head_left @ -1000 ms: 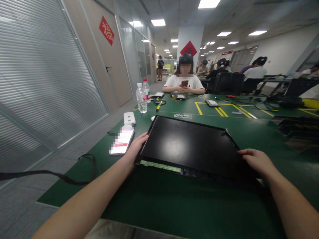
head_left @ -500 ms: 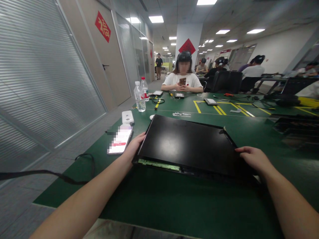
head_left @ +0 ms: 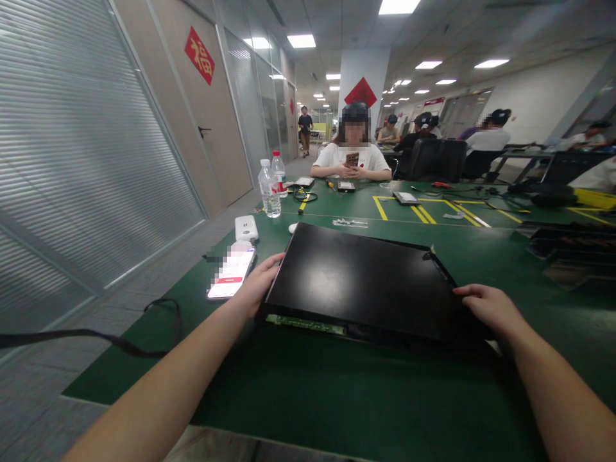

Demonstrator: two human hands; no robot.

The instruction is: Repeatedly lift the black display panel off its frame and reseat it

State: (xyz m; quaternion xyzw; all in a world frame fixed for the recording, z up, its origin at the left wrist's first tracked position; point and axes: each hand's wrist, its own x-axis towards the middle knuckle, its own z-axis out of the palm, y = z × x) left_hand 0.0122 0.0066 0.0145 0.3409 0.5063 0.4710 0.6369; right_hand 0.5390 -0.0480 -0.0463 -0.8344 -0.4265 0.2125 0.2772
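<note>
A black LCD panel [head_left: 351,282] lies tilted in front of me above the green table, its dark face up and showing a soft reflection. Along its near edge a strip of green circuit board [head_left: 305,325] shows, with dark frame beside it. My left hand [head_left: 262,282] grips the panel's left edge, the fingertips at the side and part of the hand hidden behind it. At the right edge, my right hand [head_left: 491,311] holds on with the thumb and index finger near the top and the other fingers underneath, out of sight.
Left of the panel lie a lit phone [head_left: 233,273] and a white charger-like device [head_left: 246,228]. Two water bottles [head_left: 270,189] stand farther back. Hard drives [head_left: 405,198] and cables lie across the table. Dark stacked parts [head_left: 568,247] sit at right. A person [head_left: 353,157] sits opposite, holding a phone.
My left hand has shifted slightly up along the panel's left edge, and the panel's near left corner sits a little higher off the frame. My right hand stays nearly where it was.
</note>
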